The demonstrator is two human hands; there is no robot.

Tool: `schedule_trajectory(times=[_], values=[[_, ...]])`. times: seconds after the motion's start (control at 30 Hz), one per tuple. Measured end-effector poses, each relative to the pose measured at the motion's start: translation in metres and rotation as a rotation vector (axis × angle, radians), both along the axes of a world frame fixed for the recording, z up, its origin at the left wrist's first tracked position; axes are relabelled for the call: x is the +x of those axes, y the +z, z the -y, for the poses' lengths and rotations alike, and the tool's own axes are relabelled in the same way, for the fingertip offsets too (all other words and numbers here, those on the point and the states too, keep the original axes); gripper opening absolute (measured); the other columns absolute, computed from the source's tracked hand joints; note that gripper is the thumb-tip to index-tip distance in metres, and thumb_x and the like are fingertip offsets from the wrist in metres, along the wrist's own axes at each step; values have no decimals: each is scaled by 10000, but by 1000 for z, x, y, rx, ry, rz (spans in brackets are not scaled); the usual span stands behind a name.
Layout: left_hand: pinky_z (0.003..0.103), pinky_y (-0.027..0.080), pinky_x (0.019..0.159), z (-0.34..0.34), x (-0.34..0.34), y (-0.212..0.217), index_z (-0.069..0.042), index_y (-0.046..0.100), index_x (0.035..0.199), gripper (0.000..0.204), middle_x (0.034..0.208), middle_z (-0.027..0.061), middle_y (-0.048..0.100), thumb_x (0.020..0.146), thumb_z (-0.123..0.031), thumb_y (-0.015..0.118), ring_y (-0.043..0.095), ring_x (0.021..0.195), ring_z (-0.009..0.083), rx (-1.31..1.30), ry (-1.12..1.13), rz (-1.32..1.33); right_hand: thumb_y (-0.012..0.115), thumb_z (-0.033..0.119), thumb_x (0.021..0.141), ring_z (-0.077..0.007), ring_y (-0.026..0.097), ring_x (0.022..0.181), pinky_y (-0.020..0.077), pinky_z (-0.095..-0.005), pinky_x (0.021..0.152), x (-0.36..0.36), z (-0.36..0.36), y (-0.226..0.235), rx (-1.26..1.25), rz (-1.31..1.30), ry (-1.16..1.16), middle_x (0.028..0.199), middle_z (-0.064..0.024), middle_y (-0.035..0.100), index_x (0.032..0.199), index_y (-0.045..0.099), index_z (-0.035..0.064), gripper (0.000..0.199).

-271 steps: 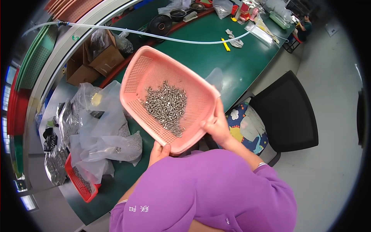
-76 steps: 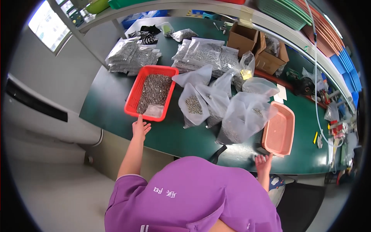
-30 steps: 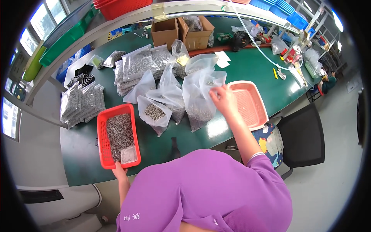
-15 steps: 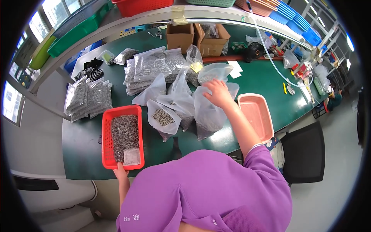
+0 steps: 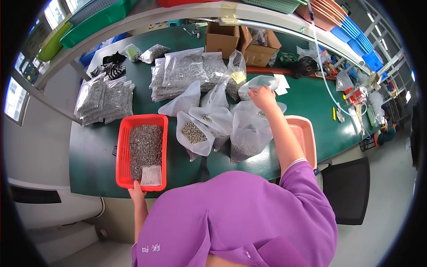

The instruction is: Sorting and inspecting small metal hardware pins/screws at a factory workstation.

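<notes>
My left hand (image 5: 137,191) grips the near rim of a red plastic basket (image 5: 164,147) at the left of the table. Small dark metal pins (image 5: 146,144) fill much of the basket, and a small clear packet (image 5: 151,175) lies on them at the near right corner. At the back right, my right hand (image 5: 263,96) is closed on the edge of a translucent plastic bag (image 5: 262,82), its fingertips partly hidden. Several other open bags stand in front, one with pale metal pieces (image 5: 194,132) inside. A larger bag (image 5: 247,138) stands below my right forearm.
Flat packed bags (image 5: 184,67) are stacked behind, with another pile (image 5: 106,98) at the left. An empty pink basket (image 5: 307,138) sits right of my forearm. Cardboard boxes (image 5: 221,38) stand at the back, under a shelf (image 5: 187,17). A black chair (image 5: 347,191) is at the right.
My right hand has moved from above the front right bag to the bag behind it, its fingers drawing together. The view has shifted slightly. My left hand stays on the basket.
</notes>
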State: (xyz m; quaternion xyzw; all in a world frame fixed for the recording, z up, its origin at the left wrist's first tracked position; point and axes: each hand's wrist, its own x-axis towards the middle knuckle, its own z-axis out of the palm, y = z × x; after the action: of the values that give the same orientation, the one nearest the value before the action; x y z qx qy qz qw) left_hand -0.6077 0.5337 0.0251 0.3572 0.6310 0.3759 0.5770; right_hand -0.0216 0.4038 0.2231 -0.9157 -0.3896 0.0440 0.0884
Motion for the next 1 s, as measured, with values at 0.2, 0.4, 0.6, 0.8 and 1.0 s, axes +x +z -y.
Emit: schedule_trajectory(times=[0.2,0.4,0.6,0.8,1.0], values=[[336,522,480,2,5,8,-37,454,1169,360,955,104,590,839,-164,519,624,721,207,-8,-4,11,631,221,723,-291,558,963,447,-401,814,-117,-3,12,577,101,681,996,-120,600,960,634,99,266],[341,525,498,3,10,13,-39,458,1164,356,958,104,591,846,-183,525,624,739,206,5,-9,35,615,230,743,-262,576,918,467,-402,735,-118,-17,1,289,-47,586,937,-94,623,885,645,87,204],[342,514,483,1,8,11,-54,453,1174,367,956,101,592,846,-197,529,619,728,202,-27,-34,4,631,252,748,-301,496,1088,406,-427,880,-94,-48,-2,501,192,463,1160,-114,533,1128,523,33,452],[328,494,453,7,11,12,-47,469,1161,360,933,99,600,843,-207,524,616,702,199,40,20,4,653,256,719,-314,479,1105,395,-435,915,-135,-49,15,520,102,618,1139,-156,527,1135,526,52,480],[331,494,443,10,24,32,-22,500,1120,337,892,106,609,837,-204,524,616,670,203,61,23,30,612,231,752,-322,420,1185,353,-448,974,-184,-24,-8,267,115,970,1273,-112,455,1189,509,103,467]])
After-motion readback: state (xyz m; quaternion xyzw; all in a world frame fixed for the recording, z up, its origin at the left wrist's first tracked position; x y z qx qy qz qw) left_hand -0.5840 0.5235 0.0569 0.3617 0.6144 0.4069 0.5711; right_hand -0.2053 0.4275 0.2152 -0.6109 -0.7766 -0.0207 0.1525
